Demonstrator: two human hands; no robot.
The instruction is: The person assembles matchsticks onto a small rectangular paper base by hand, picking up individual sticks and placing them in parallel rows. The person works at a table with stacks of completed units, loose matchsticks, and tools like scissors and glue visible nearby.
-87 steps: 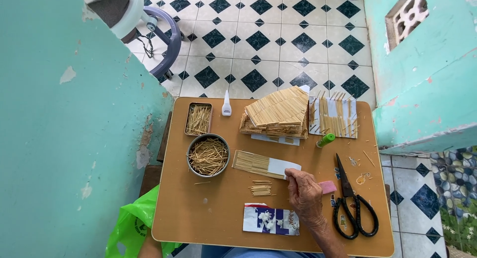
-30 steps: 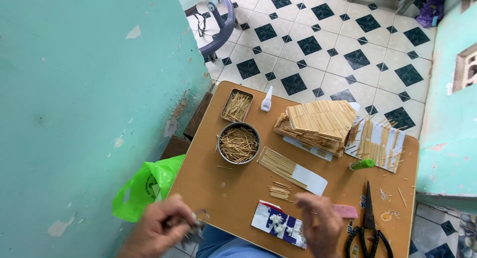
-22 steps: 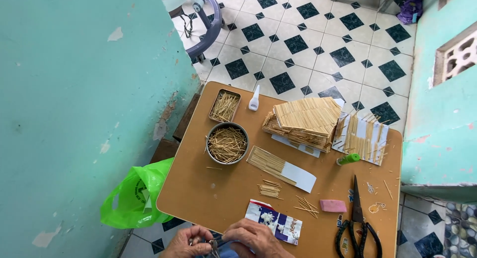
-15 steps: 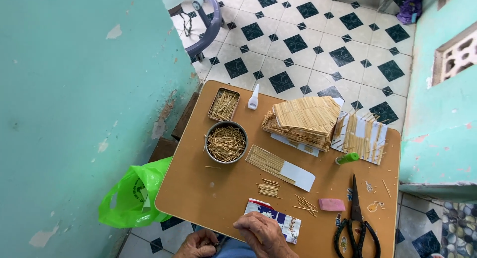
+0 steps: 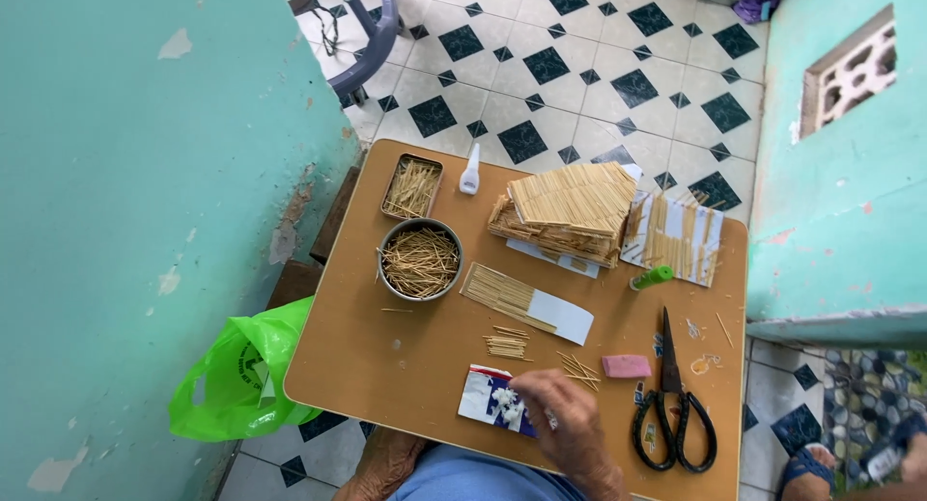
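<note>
My right hand [image 5: 568,414] lies on the near edge of the small wooden table [image 5: 386,366]. Its curled fingertips touch a printed card [image 5: 483,397] that carries a blob of white glue [image 5: 504,402]. Whether a stick is pinched in the fingers is unclear. My left hand [image 5: 386,462] sits below the table edge by my knee, partly hidden. Loose short sticks [image 5: 579,369] and a small bundle [image 5: 506,345] lie just beyond the right hand. A pink eraser [image 5: 626,366] and black scissors [image 5: 673,404] are to its right.
A round metal bowl of sticks [image 5: 420,260], a rectangular tin [image 5: 412,185], a white glue bottle [image 5: 469,170], a stick-built roof model [image 5: 570,211] and two stick panels [image 5: 526,303] [image 5: 676,238] fill the far half. Teal walls flank the table; a green bag [image 5: 241,380] hangs at left.
Both hands were together at my lap below the table. My right hand has come up onto the printed card, while my left hand stays low under the edge.
</note>
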